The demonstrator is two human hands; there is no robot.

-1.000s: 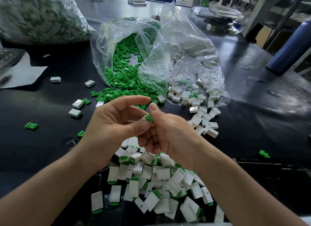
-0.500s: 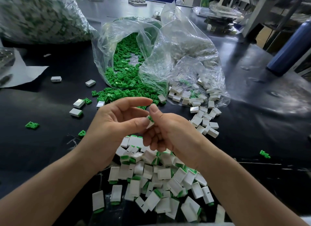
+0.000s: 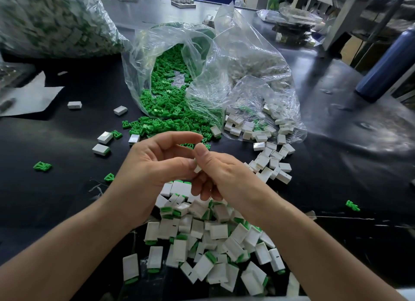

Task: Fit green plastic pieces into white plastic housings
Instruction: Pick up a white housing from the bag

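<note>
insert no longer shows at the pinch: a second ago a green piece stuck out between the thumbs, half a second ago only a sliver, now just a white corner of the white housing (image 3: 197,168). my read: piece pushed home, this unit done or nearly so. can't confirm seating, the fingers cover it. left hand (image 3: 155,166) curled, thumb pad pressing the housing, index finger arched free above it. right hand (image 3: 215,175) pinches the same housing from the other side, thumb on top, lower fingers loosely curled beneath. housing is held in the air above the finished pile (image 3: 202,233) on the bench (image 3: 67,199). loose green pieces (image 3: 166,112) spill from the bag (image 3: 143,54) just beyond, empty housings (image 3: 271,164) off to the right.
</note>
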